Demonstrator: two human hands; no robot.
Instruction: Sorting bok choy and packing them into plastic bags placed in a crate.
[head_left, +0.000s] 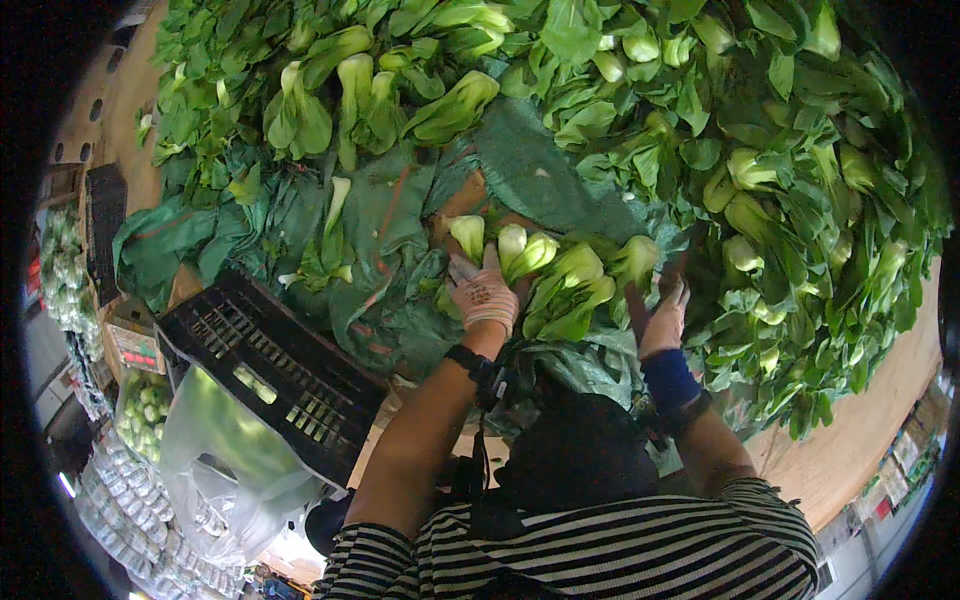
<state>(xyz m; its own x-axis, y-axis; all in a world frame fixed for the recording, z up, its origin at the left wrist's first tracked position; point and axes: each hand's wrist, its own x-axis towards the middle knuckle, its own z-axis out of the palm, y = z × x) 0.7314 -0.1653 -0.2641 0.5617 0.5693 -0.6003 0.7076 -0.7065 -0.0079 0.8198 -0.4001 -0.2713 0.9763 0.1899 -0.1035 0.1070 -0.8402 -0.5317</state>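
Observation:
Several heads of bok choy (566, 281) lie side by side in a row on a green woven plastic sheet (540, 161), between my hands. My left hand (482, 295), in a light striped glove, rests at the left end of the row against the pale stem ends, fingers spread. My right hand (666, 319), gloved and with a dark blue band at the wrist, stands at the right end beside the last head, its fingers apart. Whether either hand grips a head cannot be told. A loose leaf stalk (337, 202) lies to the left on the sheet.
A big heap of bok choy (772, 210) covers the right side, and more heads (367, 97) lie along the far side. At the left stand a black plastic crate (262, 352) and a clear plastic bag (232, 457) around greens. The wooden table edge (855, 465) shows at lower right.

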